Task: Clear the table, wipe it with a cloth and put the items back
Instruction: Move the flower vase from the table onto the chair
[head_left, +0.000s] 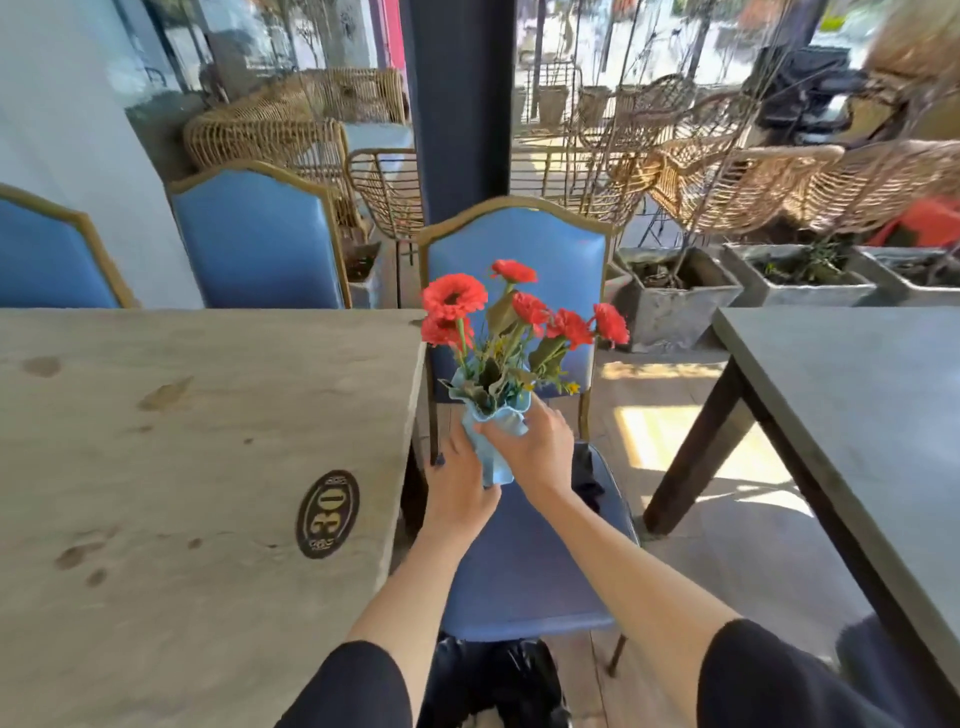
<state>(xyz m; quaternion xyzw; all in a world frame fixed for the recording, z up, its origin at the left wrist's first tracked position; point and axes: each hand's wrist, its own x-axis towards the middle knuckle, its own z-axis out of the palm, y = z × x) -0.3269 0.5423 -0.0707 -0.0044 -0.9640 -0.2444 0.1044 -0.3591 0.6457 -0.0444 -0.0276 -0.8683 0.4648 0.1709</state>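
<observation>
A light blue vase (488, 415) with a wavy rim holds red flowers (452, 299) and hangs over the seat of a blue chair (524, 566), just right of the wooden table (182, 467). My left hand (460, 488) cups the vase from the lower left. My right hand (535, 441) grips it from the right, fingers wrapped around its neck. The table top bears an oval number plate reading 30 (327, 513) and some damp stains. A dark object (587, 475) lies on the chair seat behind my right hand; I cannot tell what it is.
Two more blue chairs (254, 239) stand behind the wooden table. A grey table (857, 415) stands at the right across a narrow aisle. Concrete planters (675, 296) and rattan chairs (727, 187) line the window. A black bag (493, 680) sits on the floor by the chair.
</observation>
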